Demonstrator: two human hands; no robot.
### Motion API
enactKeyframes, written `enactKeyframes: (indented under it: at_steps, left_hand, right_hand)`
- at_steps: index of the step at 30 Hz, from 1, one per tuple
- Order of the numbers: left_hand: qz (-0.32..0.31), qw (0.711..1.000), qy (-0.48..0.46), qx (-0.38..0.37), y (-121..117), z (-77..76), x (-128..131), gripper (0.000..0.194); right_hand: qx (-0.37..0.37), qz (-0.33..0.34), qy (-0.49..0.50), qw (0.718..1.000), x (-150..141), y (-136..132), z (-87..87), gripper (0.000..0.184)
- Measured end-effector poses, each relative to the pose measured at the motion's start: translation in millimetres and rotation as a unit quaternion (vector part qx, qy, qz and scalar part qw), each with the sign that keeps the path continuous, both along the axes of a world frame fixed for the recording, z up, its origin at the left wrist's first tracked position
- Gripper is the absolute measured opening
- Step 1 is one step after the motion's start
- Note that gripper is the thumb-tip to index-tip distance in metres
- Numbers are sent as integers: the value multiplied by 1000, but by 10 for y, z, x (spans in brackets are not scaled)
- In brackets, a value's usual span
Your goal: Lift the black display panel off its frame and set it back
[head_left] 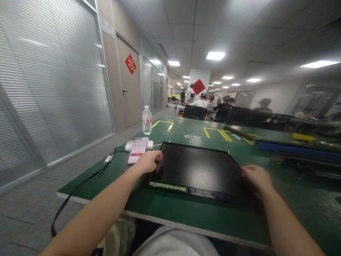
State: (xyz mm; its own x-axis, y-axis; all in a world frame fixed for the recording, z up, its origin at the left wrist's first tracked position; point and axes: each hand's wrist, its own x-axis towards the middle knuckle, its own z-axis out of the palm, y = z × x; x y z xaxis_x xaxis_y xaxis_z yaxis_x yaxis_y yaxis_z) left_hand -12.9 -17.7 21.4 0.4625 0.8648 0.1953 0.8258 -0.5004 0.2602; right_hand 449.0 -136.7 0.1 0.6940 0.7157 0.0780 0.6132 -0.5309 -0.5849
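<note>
A black flat display panel [197, 167] lies face up on the green table [170, 213]. Along its near edge runs a strip of green circuit board [167, 186]. My left hand [150, 160] grips the panel's left edge, fingers curled at the rim. On the opposite side, my right hand [258, 176] pinches the right edge between thumb and fingers. A phone [137, 152] with a lit pink screen lies just beyond my left hand, against a white object [149, 144] and partly over it.
A water bottle [146, 121] stands at the far left of the table. A black strap [93, 175] trails off the left edge. Yellow tape marks [213, 132] line the far side. A blue bar [282, 147] and dark parts lie to the right. Several people sit in the background.
</note>
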Motion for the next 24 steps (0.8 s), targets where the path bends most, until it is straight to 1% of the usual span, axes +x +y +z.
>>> enactKeyframes:
  at_steps: [6,9,13,17,24]
  left_hand:
    - [15,1000,2,1,-22,10,36,39]
    - [22,999,31,20,-47,-4,78,40]
    - [15,996,70,51,-66,-45,118,42]
    - [20,994,90,51,-66,-59,124,42]
    - [11,998,50,24,-18,-33,75,39]
  right_hand:
    - [-2,-6,7,1000,-48,-14,42,26]
    - [-7,-6,-2,1000,-48,-7,39,26]
    - [1,-1,-9,1000,-19,11,2,25]
    - [2,0,-4,1000,5,18,-21,26]
    - [4,-1,-7,1000,16,10,-12,27]
